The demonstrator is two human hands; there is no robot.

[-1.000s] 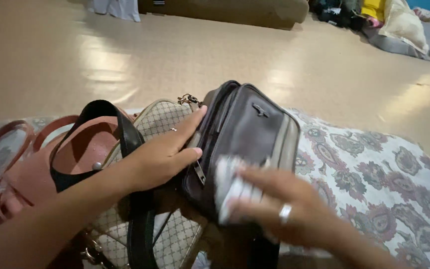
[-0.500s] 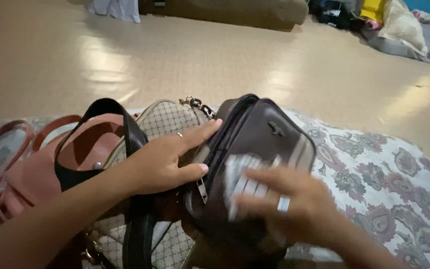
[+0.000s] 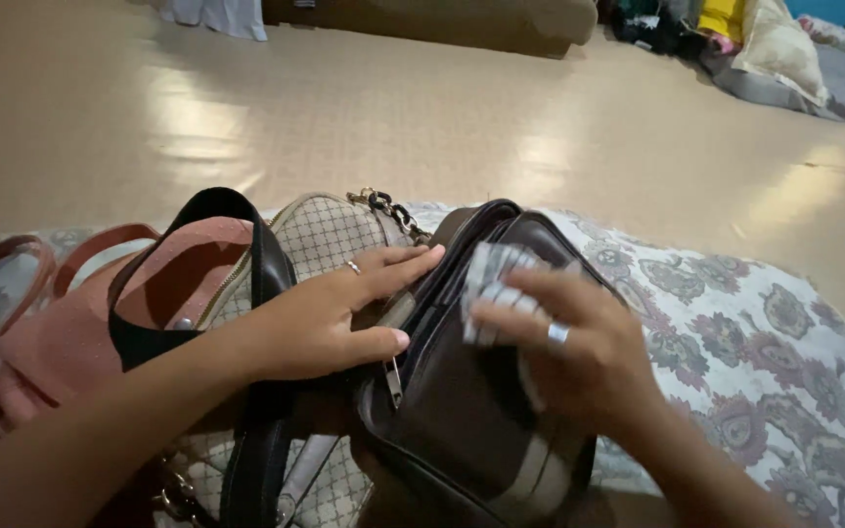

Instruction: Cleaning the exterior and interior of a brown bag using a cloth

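Dark brown leather bag (image 3: 462,411) lies tilted on a paisley cloth (image 3: 775,342), its top edge gaping toward the floor. Left hand (image 3: 330,318) grips that opening's rim, thumb by the zipper pull (image 3: 395,376), fingers spread over the edge. Right hand (image 3: 579,357), wearing a ring, pinches a blurred whitish wad (image 3: 491,284) at the bag's mouth; what is inside is hidden. Just beside sit a checked beige bag (image 3: 330,235) with a black strap and a pink handbag (image 3: 61,342). Beyond the cloth's edge, tan floor (image 3: 393,108) stretches open.
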